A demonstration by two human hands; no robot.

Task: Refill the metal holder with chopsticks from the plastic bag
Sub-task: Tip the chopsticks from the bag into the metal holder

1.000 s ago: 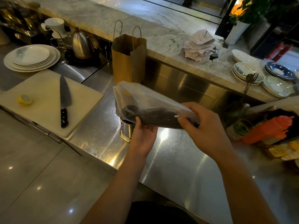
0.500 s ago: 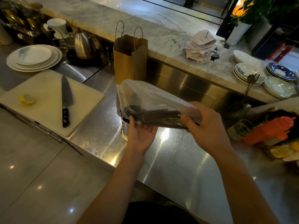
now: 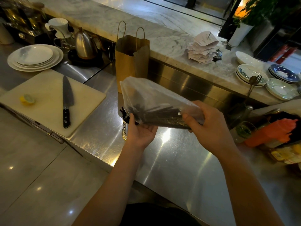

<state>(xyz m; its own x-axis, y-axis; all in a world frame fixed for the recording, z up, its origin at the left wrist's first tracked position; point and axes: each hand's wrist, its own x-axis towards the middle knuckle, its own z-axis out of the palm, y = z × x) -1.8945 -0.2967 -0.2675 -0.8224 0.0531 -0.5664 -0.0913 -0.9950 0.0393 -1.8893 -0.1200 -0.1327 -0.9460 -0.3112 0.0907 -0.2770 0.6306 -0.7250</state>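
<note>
A clear plastic bag (image 3: 151,95) with a bundle of dark chopsticks (image 3: 162,114) inside lies nearly level above the steel counter. My right hand (image 3: 210,126) grips the bag's right end around the chopsticks. My left hand (image 3: 140,131) is palm up under the left end, with the thumb against the bag. The metal holder (image 3: 125,129) stands on the counter just behind my left hand and is mostly hidden. A few dark chopstick tips (image 3: 123,111) poke up from the holder.
A brown paper bag (image 3: 130,62) stands behind the holder. To the left lie a cutting board (image 3: 48,98) with a knife (image 3: 66,101) and a lemon piece (image 3: 27,99), stacked plates (image 3: 35,57) and a kettle (image 3: 84,44). Plates (image 3: 250,75) and an orange bottle (image 3: 273,131) sit right.
The bag has been lifted a little and its chopsticks have slid toward the left end. My left hand has opened out, palm up, under the bag.
</note>
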